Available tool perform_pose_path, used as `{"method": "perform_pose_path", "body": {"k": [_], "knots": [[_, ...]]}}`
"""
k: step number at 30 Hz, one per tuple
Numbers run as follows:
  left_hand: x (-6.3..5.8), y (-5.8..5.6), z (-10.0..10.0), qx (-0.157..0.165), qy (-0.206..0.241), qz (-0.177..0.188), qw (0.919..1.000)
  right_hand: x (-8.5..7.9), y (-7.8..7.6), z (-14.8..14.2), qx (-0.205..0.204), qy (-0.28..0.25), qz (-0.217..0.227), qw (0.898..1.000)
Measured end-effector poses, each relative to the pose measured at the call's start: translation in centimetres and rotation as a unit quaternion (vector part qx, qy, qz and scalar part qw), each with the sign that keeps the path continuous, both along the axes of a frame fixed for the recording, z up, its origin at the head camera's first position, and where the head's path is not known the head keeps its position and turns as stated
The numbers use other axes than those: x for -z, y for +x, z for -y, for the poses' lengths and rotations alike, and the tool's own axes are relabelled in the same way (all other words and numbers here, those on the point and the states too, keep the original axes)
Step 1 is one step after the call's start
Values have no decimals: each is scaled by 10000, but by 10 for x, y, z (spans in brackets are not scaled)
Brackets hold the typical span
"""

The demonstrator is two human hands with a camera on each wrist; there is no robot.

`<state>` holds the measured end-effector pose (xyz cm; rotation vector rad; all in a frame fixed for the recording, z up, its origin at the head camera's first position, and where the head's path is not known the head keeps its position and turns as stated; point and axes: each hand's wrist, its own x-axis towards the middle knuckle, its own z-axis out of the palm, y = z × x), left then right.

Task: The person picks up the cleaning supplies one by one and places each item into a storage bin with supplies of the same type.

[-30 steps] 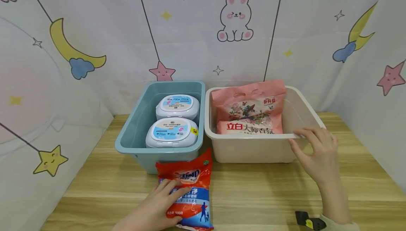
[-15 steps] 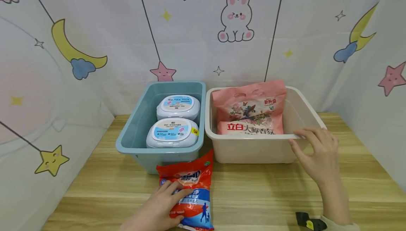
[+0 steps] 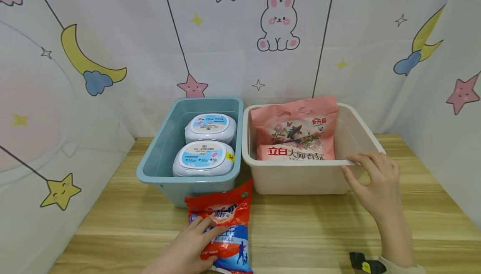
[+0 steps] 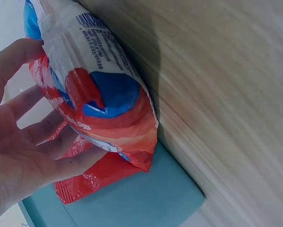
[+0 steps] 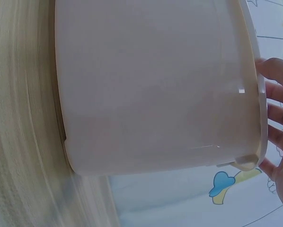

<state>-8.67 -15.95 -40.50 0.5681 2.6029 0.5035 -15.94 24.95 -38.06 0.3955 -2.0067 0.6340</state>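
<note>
Item: blue basket (image 3: 188, 178), on the table (image 3: 300, 232); holds a far tub (image 3: 210, 128) and a near tub (image 3: 203, 158), lids uppermost, one behind the other.
Item: left hand (image 3: 189, 240), holding the red-and-blue bag (image 3: 236, 219), thumb at one side, fingers across its printed front.
Item: the same bag, outside both baskets, before the blue one; top end at that basket's front wall, contact uncertain.
Item: white basket (image 3: 300, 178), beside the blue; holds a pink bag (image 3: 297, 130), leaning upward at the back.
Item: right hand (image 3: 379, 186), pinching the white basket's front rim near its right corner, thumb outside.
Step, as judged: gripping the red-and-blue bag while steadying the white basket. Any lift calls for firmer closure round the soft pack, the other hand keeping the rim still.
</note>
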Motion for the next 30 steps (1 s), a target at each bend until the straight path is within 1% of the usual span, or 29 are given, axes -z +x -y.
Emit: {"method": "perform_pose_path", "body": {"k": [5, 13, 20, 25, 30], "knots": [[1, 1, 0, 100, 4, -110, 9999, 1, 0, 0, -10, 16, 17, 10000], [3, 3, 0, 230, -109, -346, 9991, 2, 0, 0, -5, -16, 17, 10000], [3, 5, 0, 245, -190, -426, 9986, 1, 1, 1, 2, -7, 8, 10000], [3, 7, -1, 254, -154, -465, 9985, 1, 1, 1, -4, 7, -30, 10000], [4, 9, -2, 292, -158, -605, 9976, 1, 1, 1, 4, 14, -31, 10000]]}}
